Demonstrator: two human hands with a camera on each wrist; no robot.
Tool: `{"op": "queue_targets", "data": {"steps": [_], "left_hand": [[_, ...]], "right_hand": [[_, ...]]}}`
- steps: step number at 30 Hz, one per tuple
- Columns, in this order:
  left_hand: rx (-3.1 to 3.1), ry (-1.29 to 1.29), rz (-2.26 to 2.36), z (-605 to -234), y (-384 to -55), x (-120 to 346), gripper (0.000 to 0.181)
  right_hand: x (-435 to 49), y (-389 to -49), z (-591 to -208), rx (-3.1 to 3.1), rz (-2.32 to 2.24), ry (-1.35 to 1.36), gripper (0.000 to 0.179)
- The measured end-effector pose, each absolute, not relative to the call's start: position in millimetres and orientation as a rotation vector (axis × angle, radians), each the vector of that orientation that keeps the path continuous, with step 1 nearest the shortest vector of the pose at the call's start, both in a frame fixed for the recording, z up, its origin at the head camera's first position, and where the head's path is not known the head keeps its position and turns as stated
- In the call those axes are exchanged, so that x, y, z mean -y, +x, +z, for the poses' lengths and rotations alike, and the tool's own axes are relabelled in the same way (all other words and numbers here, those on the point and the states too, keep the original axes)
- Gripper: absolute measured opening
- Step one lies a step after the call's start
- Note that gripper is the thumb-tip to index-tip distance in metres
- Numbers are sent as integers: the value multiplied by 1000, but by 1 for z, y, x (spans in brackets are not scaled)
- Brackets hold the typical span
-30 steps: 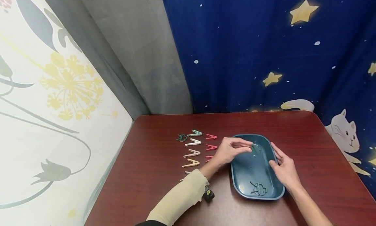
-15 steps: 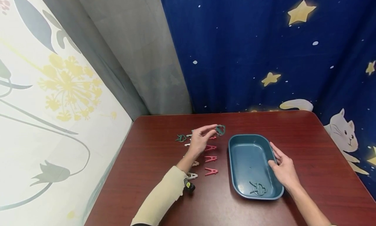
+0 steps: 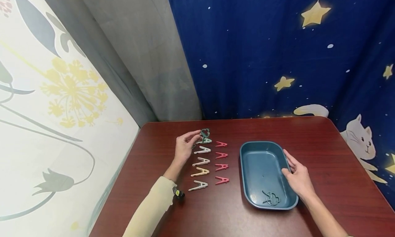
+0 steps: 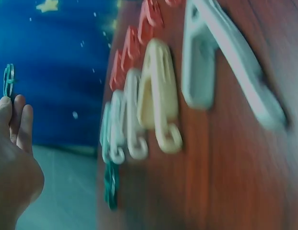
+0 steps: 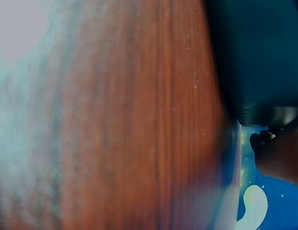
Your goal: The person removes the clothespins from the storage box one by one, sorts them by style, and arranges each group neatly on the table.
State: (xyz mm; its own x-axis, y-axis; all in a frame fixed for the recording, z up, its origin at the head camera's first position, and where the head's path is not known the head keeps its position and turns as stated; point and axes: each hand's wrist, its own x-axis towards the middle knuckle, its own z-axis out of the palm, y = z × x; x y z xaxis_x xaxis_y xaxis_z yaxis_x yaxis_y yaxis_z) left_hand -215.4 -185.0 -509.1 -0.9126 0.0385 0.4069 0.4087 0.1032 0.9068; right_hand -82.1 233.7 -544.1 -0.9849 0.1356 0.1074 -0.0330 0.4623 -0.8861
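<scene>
My left hand [image 3: 184, 147] pinches a small dark green looped clip [image 3: 205, 132] between thumb and fingertips. In the head view the clip overlaps a mint-green clothespin [image 3: 205, 141] at the far end of the left column. Another green looped clip [image 4: 111, 187] lies beside the pale clothespins, mostly hidden behind my left hand in the head view. My right hand [image 3: 298, 178] grips the right rim of a blue tray [image 3: 242, 172], thumb inside and fingers along the outer wall. One green clip [image 3: 272, 198] lies in the tray's near end.
Pale clothespins, including a yellow one [image 3: 200, 172] and a white one [image 3: 198, 185], form a column on the dark red table [image 3: 228, 213]. Beside them runs a column of red clothespins [image 3: 222, 167]. Curtains [image 3: 247, 59] hang behind the table's far edge.
My left hand has lifted a green clip out of the tray's far end and carried it left, past the red clothespins to the pale column. The right hand stays on the rim.
</scene>
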Motion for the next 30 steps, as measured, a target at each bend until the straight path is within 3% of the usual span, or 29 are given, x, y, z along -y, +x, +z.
{"op": "queue_targets", "data": {"steps": [15, 30], "left_hand": [[2293, -326, -1741, -542, -203, 263, 17], [2679, -414, -1475, -560, -207, 295, 15]], "right_hand": [[-235, -83, -544, 2537, 1558, -87, 74], [-236, -84, -545, 2543, 1547, -86, 74]]}}
